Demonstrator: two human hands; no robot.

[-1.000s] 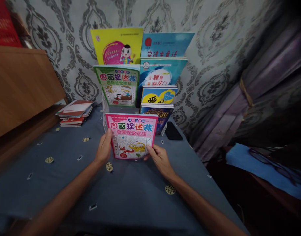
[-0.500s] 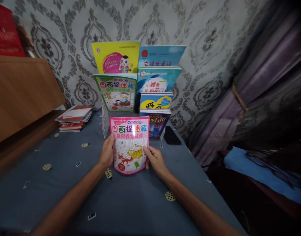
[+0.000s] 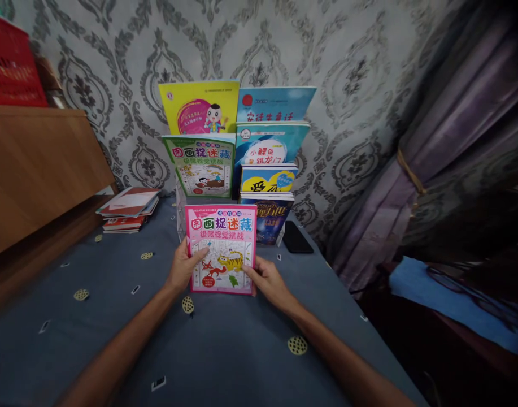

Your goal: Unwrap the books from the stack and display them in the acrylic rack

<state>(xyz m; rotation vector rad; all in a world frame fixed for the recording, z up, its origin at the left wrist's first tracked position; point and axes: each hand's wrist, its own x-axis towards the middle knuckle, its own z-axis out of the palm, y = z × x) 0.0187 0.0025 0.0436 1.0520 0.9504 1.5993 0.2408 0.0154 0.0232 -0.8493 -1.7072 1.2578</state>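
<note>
- At the near side of a clear display rack (image 3: 180, 223), a pair of hands is holding a pink picture-puzzle book (image 3: 220, 240) upright, cover facing the wearer; whether its lower edge is touching the patterned blue-grey tablecloth (image 3: 225, 350) is impossible to tell.
- The left hand (image 3: 183, 268) is gripping the book's left edge, its thumb lying across the cover and its fingers curling mostly out of sight behind.
- The right hand (image 3: 270, 281) is pinching the right edge lower down, thumb on the front, fingers behind. Gripping from both sides is probably keeping the thin paperback level and flat.
- On the rack's left, a green picture-puzzle book (image 3: 203, 172) is standing before a taller yellow book (image 3: 195, 102).
- On the right, a dark-blue book (image 3: 275, 217), a blue-and-yellow book (image 3: 268, 180), a teal book (image 3: 279, 141) and a blue storybook (image 3: 279, 103) are rising in tiers, near to far, apparently so each title is showing.
- A black phone (image 3: 297, 237) is lying just right of the rack; a stack of booklets (image 3: 125, 209) is resting to its left.
</note>
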